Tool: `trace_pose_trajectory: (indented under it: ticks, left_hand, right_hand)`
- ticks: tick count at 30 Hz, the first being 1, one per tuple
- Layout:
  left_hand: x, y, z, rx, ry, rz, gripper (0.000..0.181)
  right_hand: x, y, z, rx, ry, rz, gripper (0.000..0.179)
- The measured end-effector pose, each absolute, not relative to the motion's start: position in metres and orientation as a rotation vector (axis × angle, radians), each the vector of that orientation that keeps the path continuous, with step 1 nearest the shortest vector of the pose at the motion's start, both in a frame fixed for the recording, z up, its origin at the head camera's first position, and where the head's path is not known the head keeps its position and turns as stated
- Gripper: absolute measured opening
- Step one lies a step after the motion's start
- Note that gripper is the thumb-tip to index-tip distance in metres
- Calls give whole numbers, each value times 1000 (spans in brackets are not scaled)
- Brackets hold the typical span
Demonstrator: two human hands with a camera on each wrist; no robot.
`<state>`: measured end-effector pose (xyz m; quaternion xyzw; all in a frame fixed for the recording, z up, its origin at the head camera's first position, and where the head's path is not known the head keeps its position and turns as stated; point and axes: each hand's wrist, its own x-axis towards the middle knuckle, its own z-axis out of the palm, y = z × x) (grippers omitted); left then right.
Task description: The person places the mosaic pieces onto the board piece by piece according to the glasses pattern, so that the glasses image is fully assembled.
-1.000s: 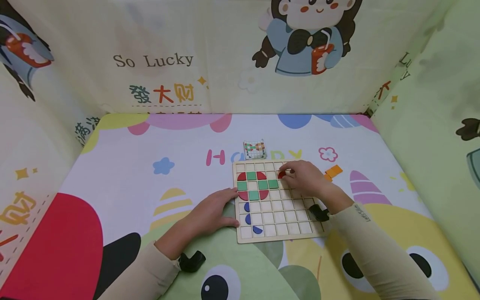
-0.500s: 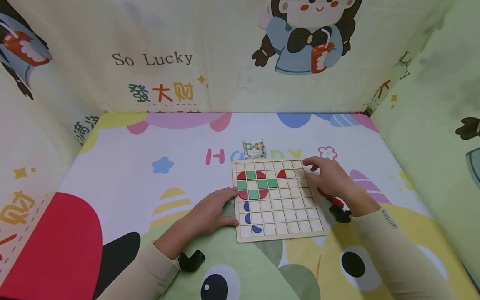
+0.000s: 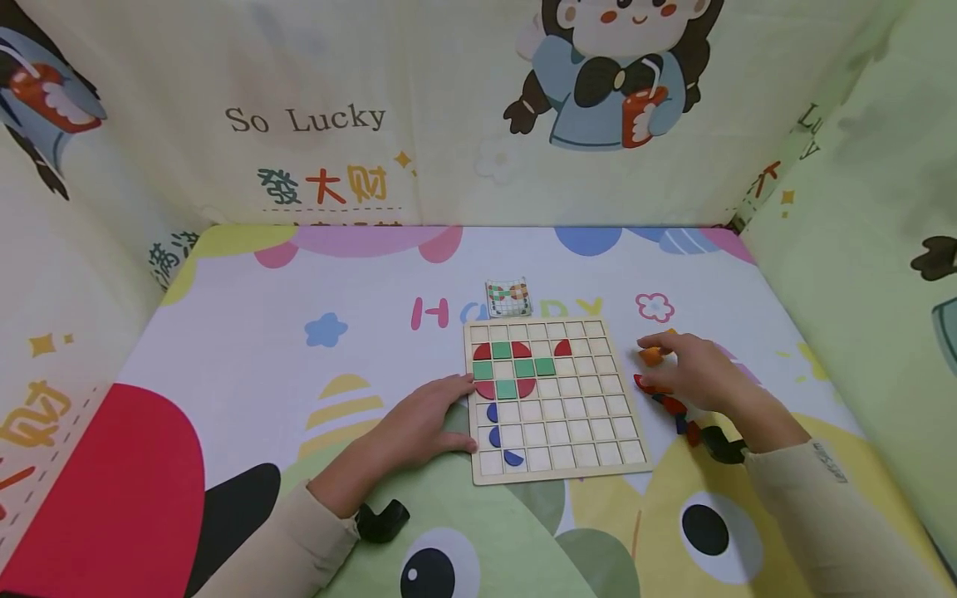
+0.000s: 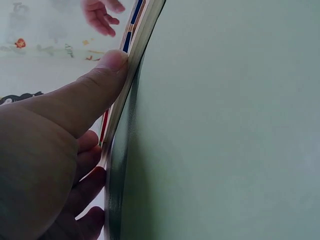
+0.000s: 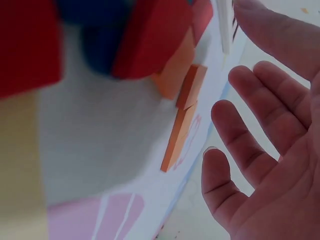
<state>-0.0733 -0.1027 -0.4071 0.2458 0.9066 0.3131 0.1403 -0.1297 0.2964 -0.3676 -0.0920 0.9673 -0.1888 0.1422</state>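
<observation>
A wooden grid board (image 3: 561, 475) lies in the middle of the head view, with green squares, red quarter-rounds (image 3: 562, 348) and several blue half-rounds (image 3: 512, 458) in its cells. My left hand (image 3: 419, 423) rests along its left edge, thumb and fingertips touching the rim. To the right of the board, my right hand (image 3: 703, 378) hovers over loose pieces, its fingers relaxed and holding nothing. In the right wrist view, orange pieces (image 5: 179, 140) lie close to the fingers, with a red piece (image 5: 155, 40) and blue ones nearer the camera. Part of the loose pile is hidden under the hand.
A small pattern card (image 3: 508, 299) sits just behind the board. Loose red pieces (image 3: 673, 404) trail down along the board's right side. Printed cloth covers the table (image 3: 254, 332), and patterned fabric walls (image 3: 449, 183) enclose it at the back and sides.
My right hand has left a red quarter-round in the board's second row and moved right, away from the board, to the loose pieces. The left hand has stayed at the board's edge.
</observation>
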Motion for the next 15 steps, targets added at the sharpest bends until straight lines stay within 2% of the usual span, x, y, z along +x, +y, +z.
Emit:
trace_pose_trajectory:
  ticks: [8,15]
  left_hand:
    - [-73,-103,-407,697,2628,892,79]
    - [-73,-102,-407,701,2623,894,79]
  right_hand:
    - [-127,304,-374,-371,2838,-478,63]
    - [-128,301,-377,-349,2834,-482,67]
